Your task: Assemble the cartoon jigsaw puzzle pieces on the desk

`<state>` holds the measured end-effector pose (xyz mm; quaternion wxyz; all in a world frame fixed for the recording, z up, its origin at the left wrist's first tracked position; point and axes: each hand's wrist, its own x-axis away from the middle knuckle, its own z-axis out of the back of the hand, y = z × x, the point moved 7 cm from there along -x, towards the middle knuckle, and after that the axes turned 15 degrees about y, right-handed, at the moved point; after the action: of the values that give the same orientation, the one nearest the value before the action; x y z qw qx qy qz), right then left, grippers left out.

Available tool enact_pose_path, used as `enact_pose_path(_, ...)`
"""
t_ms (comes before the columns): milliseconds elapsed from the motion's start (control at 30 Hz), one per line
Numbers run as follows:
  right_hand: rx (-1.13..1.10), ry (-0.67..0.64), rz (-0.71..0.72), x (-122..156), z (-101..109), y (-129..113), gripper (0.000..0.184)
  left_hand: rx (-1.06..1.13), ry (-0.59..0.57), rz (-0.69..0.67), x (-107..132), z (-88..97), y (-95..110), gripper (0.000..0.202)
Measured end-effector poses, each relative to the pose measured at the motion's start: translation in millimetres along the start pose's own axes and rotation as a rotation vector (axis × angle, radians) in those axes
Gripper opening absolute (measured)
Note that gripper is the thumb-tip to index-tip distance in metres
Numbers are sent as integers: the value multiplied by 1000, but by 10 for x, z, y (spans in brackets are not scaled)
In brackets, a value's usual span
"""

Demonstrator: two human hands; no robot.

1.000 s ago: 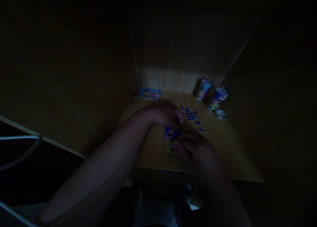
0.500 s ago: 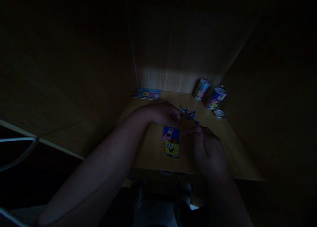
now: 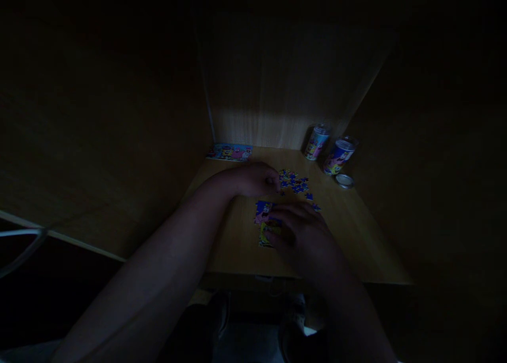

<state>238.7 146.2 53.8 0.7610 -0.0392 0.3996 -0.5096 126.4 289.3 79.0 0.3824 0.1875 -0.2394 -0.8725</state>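
Note:
A partly joined jigsaw puzzle [image 3: 262, 211] with a pink and a yellow cartoon figure on blue lies at the front middle of the wooden table. Over its right side is my right hand [image 3: 307, 231], fingers and thumb apart; whether the tips touch the puzzle I cannot tell. Behind the puzzle, my left hand [image 3: 255, 179] rests with its fingers curled, beside a heap of loose puzzle pieces [image 3: 293, 180]. Anything inside those curled fingers is hidden. A few loose pieces [image 3: 309, 196] lie apart from the heap, close to my right hand.
Two printed cans, one light blue [image 3: 317, 142] and one dark blue [image 3: 337, 158], stand at the back right. A round metal lid [image 3: 344, 181] lies before them. At the back left is a long cartoon strip [image 3: 229, 152]. Wooden panels enclose the table [image 3: 233, 247]. The scene is dim.
My right hand has moved left over the joined puzzle, and its thumb and fingers have spread apart. My left hand stays curled near the heap. The view has shifted slightly.

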Motion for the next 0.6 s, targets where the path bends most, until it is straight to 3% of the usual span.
enact_pose_path(100,-13,13,26,-14,-10,6,25,-3,141,24,-30,113,65,15)
enact_pose_path(200,-41,35,42,-35,6,0,24,13,286,27,52,263,264,18)
enact_pose_path(267,-46,74,25,-45,55,18,23,35,438,-4,225,405,453,17)
enact_pose_path(367,-22,176,-53,-38,193,96,25,40,647,-62,671,554,687,15)
enact_pose_path(433,6,243,-104,-17,303,156,26,39,709,-35,1001,539,708,16)
enact_pose_path(533,74,295,-127,16,445,223,28,-112,776,0,1405,373,650,16)
enact_pose_path(600,126,289,-125,33,508,271,27,-198,804,-91,1559,174,701,16)
